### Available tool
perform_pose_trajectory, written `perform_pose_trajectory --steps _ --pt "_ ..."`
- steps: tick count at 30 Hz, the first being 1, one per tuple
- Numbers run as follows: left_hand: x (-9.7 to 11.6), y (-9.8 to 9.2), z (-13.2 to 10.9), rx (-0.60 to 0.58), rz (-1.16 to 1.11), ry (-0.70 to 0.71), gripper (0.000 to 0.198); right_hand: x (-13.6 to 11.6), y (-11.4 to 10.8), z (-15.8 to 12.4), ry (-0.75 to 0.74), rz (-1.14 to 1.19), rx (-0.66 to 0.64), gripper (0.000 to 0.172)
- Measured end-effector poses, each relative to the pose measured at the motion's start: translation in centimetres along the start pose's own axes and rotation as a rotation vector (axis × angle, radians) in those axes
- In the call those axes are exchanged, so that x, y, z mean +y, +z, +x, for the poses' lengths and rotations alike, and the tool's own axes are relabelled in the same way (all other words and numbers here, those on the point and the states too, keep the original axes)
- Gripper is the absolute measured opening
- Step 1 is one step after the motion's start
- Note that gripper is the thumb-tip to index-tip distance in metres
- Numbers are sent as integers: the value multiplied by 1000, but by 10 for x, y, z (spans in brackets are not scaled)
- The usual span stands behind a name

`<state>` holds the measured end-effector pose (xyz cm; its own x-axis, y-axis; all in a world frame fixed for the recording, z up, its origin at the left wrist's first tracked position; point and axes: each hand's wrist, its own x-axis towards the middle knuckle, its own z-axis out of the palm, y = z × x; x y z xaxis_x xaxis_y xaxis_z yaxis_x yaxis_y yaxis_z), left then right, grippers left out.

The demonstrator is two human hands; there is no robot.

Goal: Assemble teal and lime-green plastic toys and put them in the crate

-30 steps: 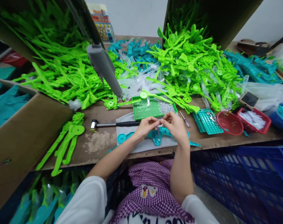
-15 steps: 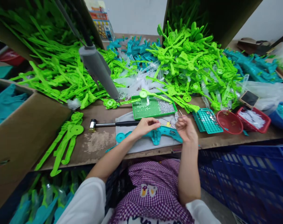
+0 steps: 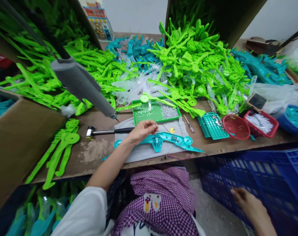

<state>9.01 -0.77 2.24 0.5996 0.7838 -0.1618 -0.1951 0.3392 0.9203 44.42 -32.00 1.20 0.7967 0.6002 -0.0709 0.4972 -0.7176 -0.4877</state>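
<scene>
My left hand [image 3: 144, 130] is above a long teal plastic shell [image 3: 157, 141], its fingers drawn together in a pinch. Whatever sits between those fingertips is too small or hidden to make out. The shell lies hollow side up on a pale cloth [image 3: 136, 156], with a small metal part and thin wires at its right half. Off the table at lower right, my right hand [image 3: 248, 205] is beside a blue plastic crate [image 3: 225, 170]; motion blurs its fingers. A small screwdriver [image 3: 189, 124] rests behind the shell.
A hammer [image 3: 107, 132] lies left of the cloth. Behind stands a green tray [image 3: 149, 115] of small metal pieces. A grey electric screwdriver [image 3: 82, 85] hangs at left. Green parts [image 3: 193, 62] are heaped behind; a teal tray [image 3: 214, 126] and red bowl [image 3: 236, 127] stand right.
My right hand has left the teal shell and moved down to the right, beside the crate. The small screwdriver now shows fully on the table. My left hand stays over the shell; the view has shifted.
</scene>
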Motion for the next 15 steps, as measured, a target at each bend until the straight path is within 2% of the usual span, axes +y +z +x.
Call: perform_pose_trajectory --steps 1,3,4,6,8,10,12,15 --pt "-4 5 0 -50 44 -33 37 -19 0 -7 -57 30 -45 22" --pt "-11 15 -2 -144 123 -90 36 -71 11 -18 -280 237 132 25" --pt "-14 19 -3 -188 142 -115 37 -101 23 -22 -462 316 151 24" --pt "-19 25 -5 -261 134 -154 39 -158 55 -27 -792 439 34 23" --pt "-22 27 -7 -292 103 -172 43 -200 91 -27 -1007 505 -73 25" --pt "-25 27 -8 -298 107 -162 47 -223 120 -27 -1053 555 -107 24" --pt "-28 28 -9 -313 185 -116 50 -230 134 -28 -1000 600 -112 17" --pt "-30 36 -13 -362 375 -15 46 -228 130 -29 -731 836 -146 10"
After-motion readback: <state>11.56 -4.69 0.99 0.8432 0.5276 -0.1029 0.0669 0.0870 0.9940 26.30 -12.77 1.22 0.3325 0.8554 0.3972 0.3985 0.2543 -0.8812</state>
